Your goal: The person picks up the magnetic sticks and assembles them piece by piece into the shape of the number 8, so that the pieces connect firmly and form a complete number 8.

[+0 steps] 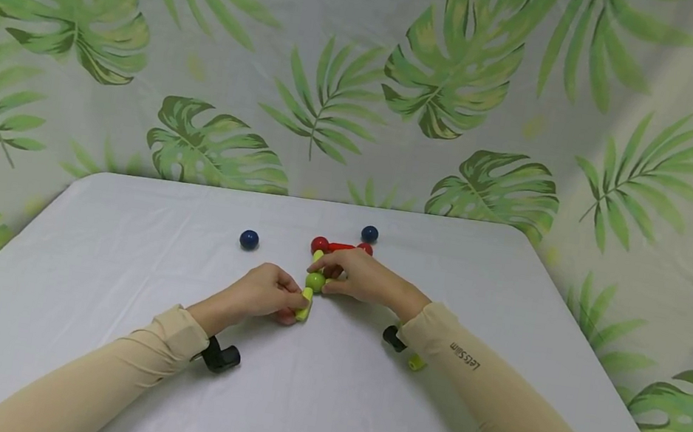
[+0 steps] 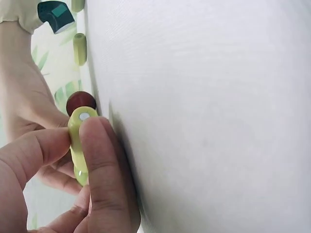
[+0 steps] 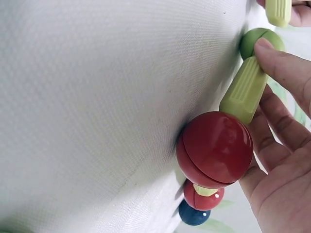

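Observation:
My left hand [image 1: 271, 291] pinches a yellow-green stick [image 1: 304, 305] between thumb and fingers; a round metal tip shows on its end in the left wrist view. That stick's far end is close beside a green ball [image 1: 315, 282]; I cannot tell if they touch. My right hand [image 1: 361, 276] holds the green ball, its thumb on the ball where another yellow-green stick [image 3: 244, 90] joins. This stick runs to a glossy red ball [image 3: 216, 148]. Behind, a red stick [image 1: 340, 248] lies between two red balls, the left one [image 1: 320, 244] partly above a further yellow-green stick [image 1: 318, 256].
One blue ball [image 1: 249, 240] lies left of the joined pieces, another blue ball [image 1: 370, 234] behind them. A loose yellow-green stick [image 1: 416, 362] is near my right forearm. The white table [image 1: 135, 237] ends at a leaf-patterned cloth [image 1: 215, 151].

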The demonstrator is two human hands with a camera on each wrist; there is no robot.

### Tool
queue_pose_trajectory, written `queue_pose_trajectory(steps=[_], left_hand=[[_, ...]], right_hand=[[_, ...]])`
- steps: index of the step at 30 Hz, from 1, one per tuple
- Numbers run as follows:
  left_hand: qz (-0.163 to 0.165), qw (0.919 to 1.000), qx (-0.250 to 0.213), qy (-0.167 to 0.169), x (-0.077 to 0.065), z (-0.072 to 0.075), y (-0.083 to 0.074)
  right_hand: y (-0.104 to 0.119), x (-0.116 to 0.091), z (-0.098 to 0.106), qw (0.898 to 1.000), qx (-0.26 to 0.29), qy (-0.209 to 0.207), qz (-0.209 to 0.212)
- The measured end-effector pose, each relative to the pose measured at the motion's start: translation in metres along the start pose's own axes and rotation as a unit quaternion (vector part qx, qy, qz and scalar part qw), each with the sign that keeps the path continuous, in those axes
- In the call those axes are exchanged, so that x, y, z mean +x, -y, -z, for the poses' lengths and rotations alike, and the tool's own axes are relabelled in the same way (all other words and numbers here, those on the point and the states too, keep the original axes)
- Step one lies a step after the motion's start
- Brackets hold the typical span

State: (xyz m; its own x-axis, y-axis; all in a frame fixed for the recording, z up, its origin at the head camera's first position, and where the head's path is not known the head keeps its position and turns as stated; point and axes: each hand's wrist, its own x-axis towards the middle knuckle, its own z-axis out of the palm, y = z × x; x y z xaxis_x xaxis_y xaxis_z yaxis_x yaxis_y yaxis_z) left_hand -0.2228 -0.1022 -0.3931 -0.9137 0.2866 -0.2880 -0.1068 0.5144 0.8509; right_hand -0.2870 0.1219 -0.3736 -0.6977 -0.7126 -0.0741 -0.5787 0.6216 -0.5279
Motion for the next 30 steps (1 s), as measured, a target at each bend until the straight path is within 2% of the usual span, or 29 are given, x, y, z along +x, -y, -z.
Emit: queue_pose_trajectory(steps=[11,30], left_hand=[[0.009,0.9997,-0.020,-0.007,0.0006,-0.0040,-0.0038],[0.017,0.9985,-0.052,0.008,0.0046,-0.0072,-0.0056]], right_hand=[[0.0003,-0.0007,-0.0002,1.000,0.002,-0.002,0.000],[-0.0010,-0.0009,-0.0016,1.000,0.005,-0.003,-0.005]])
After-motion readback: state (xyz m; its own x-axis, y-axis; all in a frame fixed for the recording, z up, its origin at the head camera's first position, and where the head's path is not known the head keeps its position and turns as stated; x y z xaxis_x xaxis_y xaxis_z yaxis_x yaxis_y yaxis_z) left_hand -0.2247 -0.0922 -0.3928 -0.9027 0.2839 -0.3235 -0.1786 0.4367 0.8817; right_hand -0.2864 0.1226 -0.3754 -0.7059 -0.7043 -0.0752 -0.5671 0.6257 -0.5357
